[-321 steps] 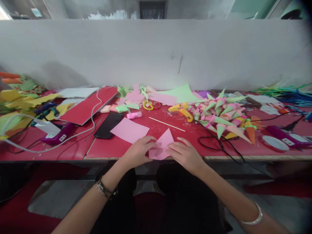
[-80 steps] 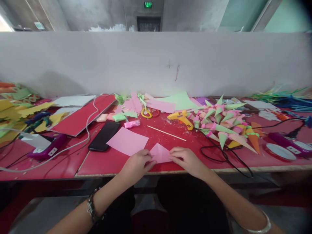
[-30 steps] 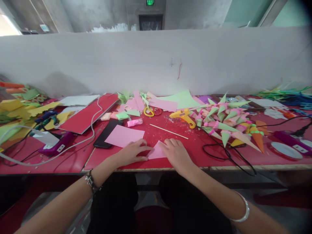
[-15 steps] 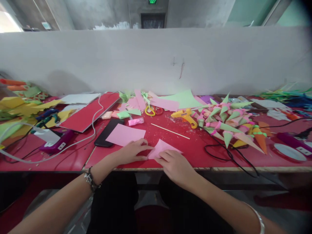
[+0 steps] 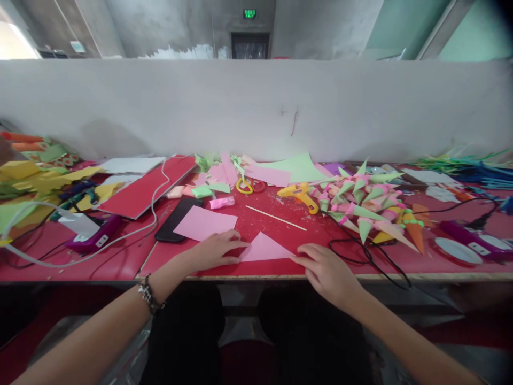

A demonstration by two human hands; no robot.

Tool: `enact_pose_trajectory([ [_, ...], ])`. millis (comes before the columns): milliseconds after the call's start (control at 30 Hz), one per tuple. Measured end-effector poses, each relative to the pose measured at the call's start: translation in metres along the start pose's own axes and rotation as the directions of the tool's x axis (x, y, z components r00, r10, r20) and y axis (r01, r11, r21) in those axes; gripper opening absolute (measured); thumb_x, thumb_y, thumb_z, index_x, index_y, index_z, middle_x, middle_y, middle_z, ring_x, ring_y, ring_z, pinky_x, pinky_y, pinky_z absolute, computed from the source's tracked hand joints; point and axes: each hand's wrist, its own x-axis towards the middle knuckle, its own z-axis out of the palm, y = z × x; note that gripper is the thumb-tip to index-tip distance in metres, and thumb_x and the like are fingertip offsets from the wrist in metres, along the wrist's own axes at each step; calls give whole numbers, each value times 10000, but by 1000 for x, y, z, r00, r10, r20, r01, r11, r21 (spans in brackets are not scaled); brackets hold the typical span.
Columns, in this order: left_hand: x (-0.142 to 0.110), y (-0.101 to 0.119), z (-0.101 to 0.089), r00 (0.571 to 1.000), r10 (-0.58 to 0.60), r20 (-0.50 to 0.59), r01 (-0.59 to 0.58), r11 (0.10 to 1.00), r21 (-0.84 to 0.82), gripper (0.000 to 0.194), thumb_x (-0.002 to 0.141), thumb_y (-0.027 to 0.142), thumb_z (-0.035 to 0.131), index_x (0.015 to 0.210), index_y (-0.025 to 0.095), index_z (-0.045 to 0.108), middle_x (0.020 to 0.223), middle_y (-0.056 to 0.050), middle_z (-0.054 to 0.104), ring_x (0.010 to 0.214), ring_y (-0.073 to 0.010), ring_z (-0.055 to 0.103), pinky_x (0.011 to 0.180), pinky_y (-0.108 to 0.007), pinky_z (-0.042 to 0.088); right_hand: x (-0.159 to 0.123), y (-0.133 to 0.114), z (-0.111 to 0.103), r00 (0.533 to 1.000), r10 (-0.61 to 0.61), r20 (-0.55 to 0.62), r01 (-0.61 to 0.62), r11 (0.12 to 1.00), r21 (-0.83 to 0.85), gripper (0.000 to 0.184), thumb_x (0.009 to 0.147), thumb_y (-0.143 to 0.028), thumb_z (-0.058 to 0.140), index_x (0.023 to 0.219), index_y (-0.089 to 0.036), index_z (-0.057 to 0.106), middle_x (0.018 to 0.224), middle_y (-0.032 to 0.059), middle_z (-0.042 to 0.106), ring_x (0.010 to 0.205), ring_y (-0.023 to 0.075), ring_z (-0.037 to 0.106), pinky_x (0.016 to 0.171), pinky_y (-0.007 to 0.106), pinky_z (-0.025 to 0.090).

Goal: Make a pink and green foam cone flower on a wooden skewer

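A green exit sign glows above a dark doorway at 12 o'clock, beyond a pale partition behind a red table, with bright light at 10, a green wall toward 2 and a red seat at 6.

One pink triangle — two power strips

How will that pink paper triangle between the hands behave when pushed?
The pink triangle is probably light, since it looks like thin paper. Its narrow corners may bend. Since it looks flat, it would likely slide rather than roll on the red table.
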Motion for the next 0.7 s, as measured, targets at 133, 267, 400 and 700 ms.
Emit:
enact_pose_trajectory([
  [133, -3, 5, -2, 1000, -3, -24, 5, 996, 87, 467, 845, 396, 407, 1291, 277, 334, 1173, -71, 466, 1034, -197, 498, 837, -309, 400, -1, 3, -6, 999, 50, 14, -50, 999, -18, 307, 769, -78, 389, 891, -138, 664, 974, 112, 625, 882, 225, 574, 776, 378, 475],
  [267, -4, 27, -3, 992, 11, -125, 22, 965, 260, 496, 843, 276, 426, 1317, 242, 283, 1198, -90, 481, 1071, -232, 481, 875, -365, 372, 0, -5, -3, 995, 98, -8, -98, 995, 16, 262, 805, -146, 401, 954, -123, 615, 1012, 125, 610, 931, 220, 569, 812, 367, 470],
  [400, 2, 58, 6, 965, 60, -254, 13, 961, 276, 522, 795, 332, 510, 1272, 202, 341, 1249, -94, 469, 1132, -240, 435, 919, -365, 343, 2, -28, 10, 998, -47, 28, 47, 999, 17, 498, 765, -252, 526, 1241, -143, 433, 1245, 137, 497, 1157, 261, 440, 910, 418, 424],
  [700, 19, 78, 35, 942, 149, -301, -30, 929, 368, 180, 851, 307, 436, 863, 174, 557, 812, -15, 616, 769, -169, 564, 705, -321, 406, 9, -44, 13, 1000, -29, 7, 28, 994, 106, 157, 807, -115, 475, 885, -160, 603, 763, 53, 598, 715, 177, 563, 639, 296, 485],
])
